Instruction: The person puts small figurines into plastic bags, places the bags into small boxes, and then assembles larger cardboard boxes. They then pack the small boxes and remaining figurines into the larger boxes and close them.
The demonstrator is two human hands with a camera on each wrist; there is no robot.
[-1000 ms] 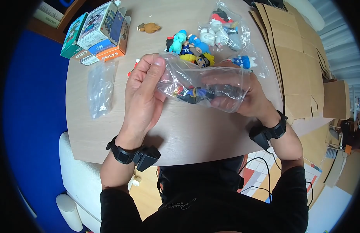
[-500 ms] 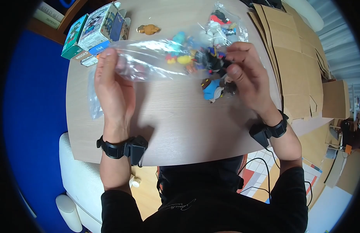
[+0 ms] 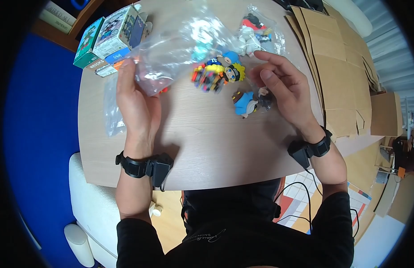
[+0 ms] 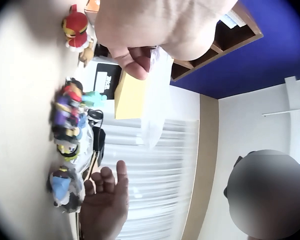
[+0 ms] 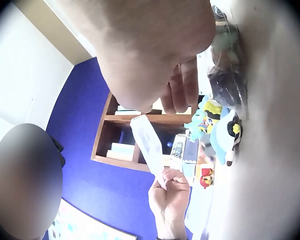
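My left hand (image 3: 137, 98) pinches one end of a clear plastic bag (image 3: 166, 56) between thumb and fingers; the bag's far end floats up over the table. Nothing shows inside the bag in the right wrist view. A small multicoloured figurine (image 3: 209, 80), blurred, is below the bag beside a yellow-haired figurine (image 3: 235, 72). My right hand (image 3: 285, 87) hovers to the right with loosely bent fingers and holds nothing. Nearest to it is a blue-and-white figurine (image 3: 244, 103) on the table. Part of the toy group is veiled by the bag.
Bagged figurines (image 3: 256, 38) lie at the back right. Toy boxes (image 3: 113, 38) stand at the back left, with another clear bag (image 3: 113, 111) in front of them. Flattened cardboard (image 3: 341, 67) lines the right side. A red figurine (image 4: 76, 30) sits near my left hand.
Both hands gripped the bag around a dark figurine; the right hand has let go. A figurine is now outside it, near the others. The left hand moved left, and the bag swings upward.
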